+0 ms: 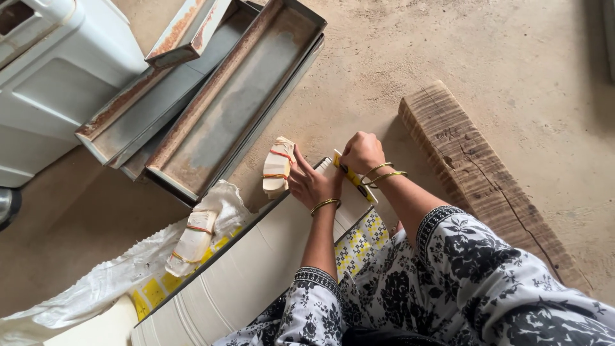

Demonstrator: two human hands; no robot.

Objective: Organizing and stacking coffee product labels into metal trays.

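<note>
Concrete floor: one banded bundle lies on the sack; left hand holds another bundle, right hand pinches a yellow strip; the long tray's stack remains.

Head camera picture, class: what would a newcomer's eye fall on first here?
At the centre, the left hand grips a cream bundle bound with rubber bands, while the right hand pinches a yellow strip beside it. Rusty metal trays lie stacked at upper left, and a rough wooden block runs diagonally on the right.
</note>
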